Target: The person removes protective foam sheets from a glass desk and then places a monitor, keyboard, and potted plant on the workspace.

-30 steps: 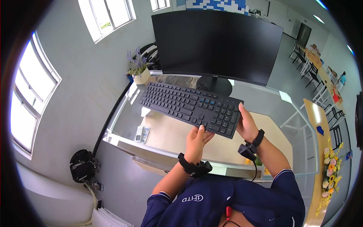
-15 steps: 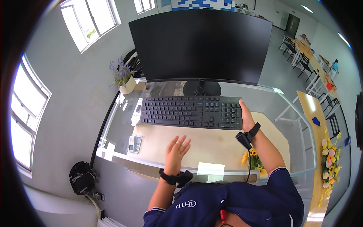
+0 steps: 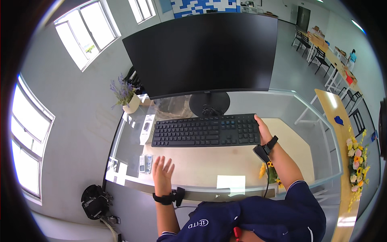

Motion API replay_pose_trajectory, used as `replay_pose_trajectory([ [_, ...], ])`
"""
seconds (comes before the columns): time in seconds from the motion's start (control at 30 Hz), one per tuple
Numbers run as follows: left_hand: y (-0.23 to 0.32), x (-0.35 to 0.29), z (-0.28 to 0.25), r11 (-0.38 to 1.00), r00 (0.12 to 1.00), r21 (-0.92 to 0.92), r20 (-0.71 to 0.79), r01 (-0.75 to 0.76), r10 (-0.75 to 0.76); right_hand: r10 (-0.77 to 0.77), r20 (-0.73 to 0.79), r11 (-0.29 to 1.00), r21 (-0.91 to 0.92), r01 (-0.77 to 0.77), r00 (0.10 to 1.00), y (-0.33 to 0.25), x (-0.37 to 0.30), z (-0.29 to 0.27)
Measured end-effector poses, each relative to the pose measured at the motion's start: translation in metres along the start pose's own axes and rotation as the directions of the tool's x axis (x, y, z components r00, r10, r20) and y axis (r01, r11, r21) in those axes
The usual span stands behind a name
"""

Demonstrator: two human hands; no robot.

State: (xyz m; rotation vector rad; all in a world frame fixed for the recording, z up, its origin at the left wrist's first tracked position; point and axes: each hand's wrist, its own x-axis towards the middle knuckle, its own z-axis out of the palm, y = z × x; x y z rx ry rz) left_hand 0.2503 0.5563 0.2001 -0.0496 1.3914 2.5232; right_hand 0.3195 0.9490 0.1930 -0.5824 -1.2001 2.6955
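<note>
A long black keyboard (image 3: 206,131) spans the middle of the glass-topped desk (image 3: 225,155), below the monitor. My right hand (image 3: 263,130) is closed around its right end, thumb on the upper face and fingers hidden underneath. Whether its left end touches the desk cannot be made out. Palm up and fingers spread, my left hand (image 3: 163,174) is empty over the desk's front edge, apart from the keyboard. Close to it lie a small white remote (image 3: 142,164) and a clear packet (image 3: 149,163). Both wrists wear black straps with small devices.
Behind the keyboard stands a large black monitor (image 3: 203,54) on a round base (image 3: 209,105). A white box (image 3: 147,130) lies by the keyboard's left end. A potted lavender plant (image 3: 130,100) is at the back left corner. Yellow flowers (image 3: 269,171) show beside my right forearm.
My left hand has moved left, toward the remote, with its fingers more upright. The keyboard, still in my right hand, sits slightly nearer and farther from the monitor base. The view has shifted.
</note>
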Motion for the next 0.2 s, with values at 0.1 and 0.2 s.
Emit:
replay_pose_trajectory([
  [0.1, 0.013, 0.02, 0.0, 0.998, 0.997, 0.066, -0.083, -0.003, 0.008, -0.009, 0.032, 0.999, -0.051, 0.01, 0.999, -0.004, -0.004, 0.003],
  [0.2, 0.02, 0.042, -0.007, 0.992, 0.995, 0.126, -0.105, 0.012, 0.001, 0.009, 0.012, 0.999, -0.051, -0.008, 1.0, -0.002, 0.0, -0.002],
])
